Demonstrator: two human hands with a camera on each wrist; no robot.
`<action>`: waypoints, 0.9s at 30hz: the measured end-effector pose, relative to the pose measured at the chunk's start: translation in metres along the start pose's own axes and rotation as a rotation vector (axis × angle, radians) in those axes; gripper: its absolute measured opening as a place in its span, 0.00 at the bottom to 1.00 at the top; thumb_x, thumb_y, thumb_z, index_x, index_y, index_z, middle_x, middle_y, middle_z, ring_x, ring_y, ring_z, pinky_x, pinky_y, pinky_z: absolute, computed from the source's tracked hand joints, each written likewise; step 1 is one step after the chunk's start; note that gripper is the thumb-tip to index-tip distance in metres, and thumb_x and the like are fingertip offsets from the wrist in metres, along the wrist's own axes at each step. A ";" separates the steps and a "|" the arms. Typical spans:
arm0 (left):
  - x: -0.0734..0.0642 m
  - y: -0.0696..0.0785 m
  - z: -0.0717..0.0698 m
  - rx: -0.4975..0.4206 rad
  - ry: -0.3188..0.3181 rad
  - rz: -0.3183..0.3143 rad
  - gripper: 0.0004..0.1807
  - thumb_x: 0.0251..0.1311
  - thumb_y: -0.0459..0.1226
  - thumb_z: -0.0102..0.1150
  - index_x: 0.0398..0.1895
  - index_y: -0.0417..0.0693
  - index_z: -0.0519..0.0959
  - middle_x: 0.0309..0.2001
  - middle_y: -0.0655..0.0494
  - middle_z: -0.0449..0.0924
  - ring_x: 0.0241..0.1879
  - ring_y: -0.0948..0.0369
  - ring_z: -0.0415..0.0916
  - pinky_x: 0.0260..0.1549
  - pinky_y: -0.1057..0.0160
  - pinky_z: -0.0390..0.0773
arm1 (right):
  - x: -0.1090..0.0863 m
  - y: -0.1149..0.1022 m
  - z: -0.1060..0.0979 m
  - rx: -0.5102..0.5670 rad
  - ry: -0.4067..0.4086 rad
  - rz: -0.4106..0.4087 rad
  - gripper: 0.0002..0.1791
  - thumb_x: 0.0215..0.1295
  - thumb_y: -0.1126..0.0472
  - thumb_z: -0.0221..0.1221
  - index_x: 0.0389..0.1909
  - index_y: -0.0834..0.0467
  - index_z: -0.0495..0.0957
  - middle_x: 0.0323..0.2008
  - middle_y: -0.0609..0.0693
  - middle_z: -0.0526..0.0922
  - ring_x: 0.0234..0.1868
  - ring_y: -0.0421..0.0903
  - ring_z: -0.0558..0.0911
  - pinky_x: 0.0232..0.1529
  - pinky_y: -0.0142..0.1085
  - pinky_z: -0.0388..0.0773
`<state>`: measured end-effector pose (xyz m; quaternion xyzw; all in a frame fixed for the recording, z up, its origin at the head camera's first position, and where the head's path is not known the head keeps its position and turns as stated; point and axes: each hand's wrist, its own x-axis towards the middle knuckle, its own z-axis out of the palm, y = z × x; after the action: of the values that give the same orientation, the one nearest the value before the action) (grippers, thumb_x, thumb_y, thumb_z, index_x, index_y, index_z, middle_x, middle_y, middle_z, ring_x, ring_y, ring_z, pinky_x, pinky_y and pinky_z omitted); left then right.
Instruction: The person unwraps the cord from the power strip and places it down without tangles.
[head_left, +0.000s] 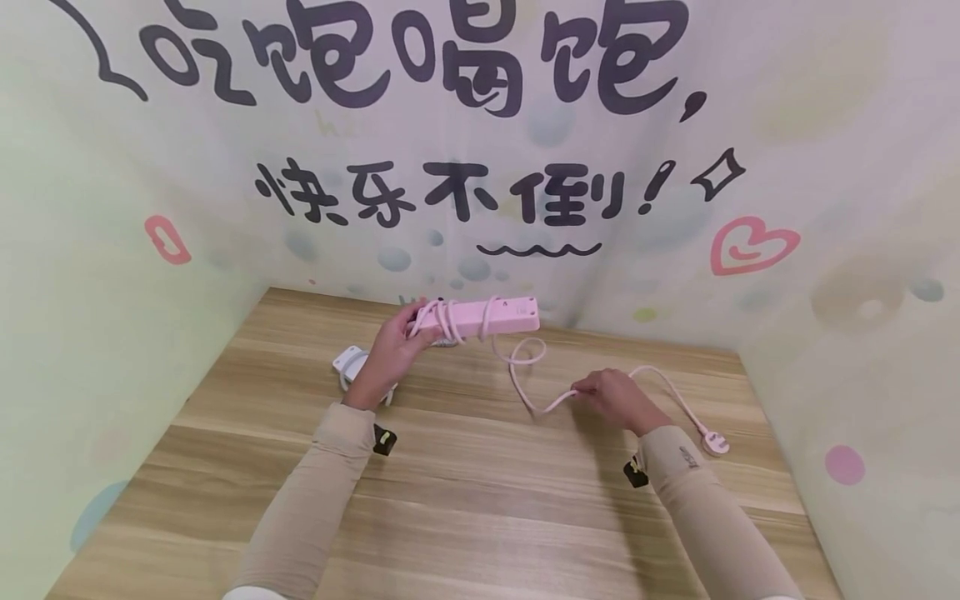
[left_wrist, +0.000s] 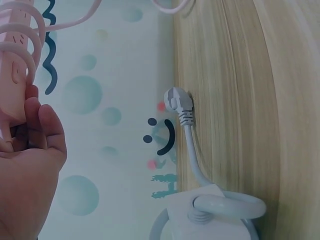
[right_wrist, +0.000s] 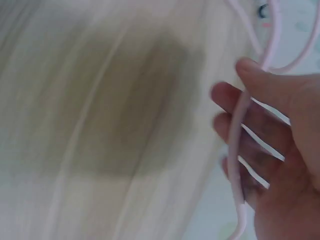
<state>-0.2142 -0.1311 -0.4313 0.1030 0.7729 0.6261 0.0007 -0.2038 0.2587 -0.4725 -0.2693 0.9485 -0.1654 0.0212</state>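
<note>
Power strip of pink plastic (head_left: 472, 317) is gripped at its end by the left hand (head_left: 392, 352), the strip pointing toward the right of this hand, above the wood-grain table (head_left: 465, 500). Thin pink cable (head_left: 551, 407) is wound around the strip in several loops; its free part goes to the right hand (head_left: 618, 400), which pinches it between thumb and fingers. To the right of this hand, the round pink plug (head_left: 716, 442) lies on the table. White power strip with grey-white cable (head_left: 347, 360) is partly hidden behind the left hand's wrist. Beyond both hands, the pale printed wall sheet (head_left: 637, 287) carries dark writing, "吃饱喝饱," and below it "快乐不倒!". Small marks on the pink strip and the right sleeve cuff (head_left: 670, 458) are too small to read.
</note>
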 end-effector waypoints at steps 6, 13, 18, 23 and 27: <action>0.000 -0.003 0.000 0.017 -0.010 0.024 0.34 0.72 0.39 0.59 0.76 0.37 0.62 0.80 0.43 0.55 0.76 0.46 0.62 0.73 0.49 0.66 | 0.001 0.007 0.007 -0.058 0.075 -0.022 0.09 0.63 0.66 0.67 0.44 0.60 0.88 0.38 0.55 0.91 0.40 0.55 0.88 0.55 0.60 0.77; 0.000 -0.004 0.000 0.021 -0.018 0.028 0.33 0.73 0.38 0.58 0.76 0.36 0.62 0.81 0.42 0.53 0.76 0.45 0.61 0.73 0.48 0.66 | 0.004 0.004 0.008 0.073 0.005 0.110 0.16 0.73 0.63 0.57 0.56 0.64 0.82 0.52 0.62 0.87 0.54 0.63 0.86 0.74 0.70 0.51; 0.001 -0.005 0.000 0.028 -0.022 0.044 0.31 0.73 0.37 0.58 0.74 0.34 0.63 0.80 0.41 0.53 0.77 0.45 0.59 0.73 0.47 0.65 | 0.013 -0.003 0.003 0.092 0.047 0.123 0.18 0.76 0.60 0.55 0.58 0.66 0.81 0.55 0.64 0.86 0.57 0.64 0.83 0.70 0.61 0.68; 0.002 -0.006 0.001 0.033 -0.024 0.041 0.31 0.73 0.37 0.57 0.74 0.35 0.63 0.81 0.41 0.52 0.78 0.45 0.58 0.73 0.47 0.65 | 0.023 -0.014 0.002 0.102 0.108 0.065 0.22 0.75 0.58 0.57 0.65 0.63 0.76 0.63 0.62 0.80 0.67 0.64 0.76 0.71 0.59 0.69; 0.002 -0.006 0.002 0.037 -0.029 0.028 0.31 0.73 0.38 0.58 0.74 0.35 0.63 0.81 0.41 0.50 0.78 0.44 0.58 0.72 0.48 0.66 | 0.028 -0.024 0.004 0.106 0.133 -0.042 0.25 0.73 0.60 0.59 0.68 0.61 0.73 0.67 0.61 0.77 0.69 0.64 0.73 0.71 0.59 0.67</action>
<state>-0.2169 -0.1296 -0.4375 0.1229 0.7826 0.6103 0.0010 -0.2149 0.2240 -0.4674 -0.2760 0.9319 -0.2335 -0.0312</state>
